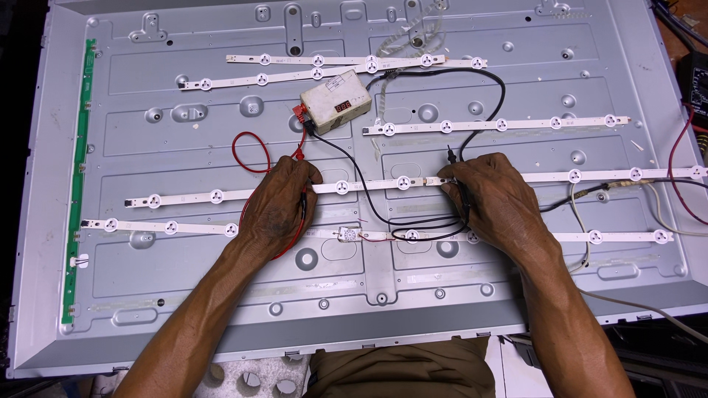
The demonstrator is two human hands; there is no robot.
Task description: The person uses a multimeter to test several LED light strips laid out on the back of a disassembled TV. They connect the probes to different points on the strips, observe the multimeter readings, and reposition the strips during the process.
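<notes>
A grey metal television back panel (221, 295) lies flat with several white light strips on it. My left hand (276, 206) grips a red test probe and presses its tip onto the middle light strip (369, 183). My right hand (494, 195) holds a black test probe on the same strip, further right. Red lead (247, 152) and black lead (483, 72) run up to a small white tester box (334, 101) with a red lit display, lying on the panel above my hands.
A green circuit strip (80, 177) runs along the panel's left edge. Loose white and red cables (675, 184) trail off the right side, near a dark device at the right border. White foam blocks sit below the panel's front edge.
</notes>
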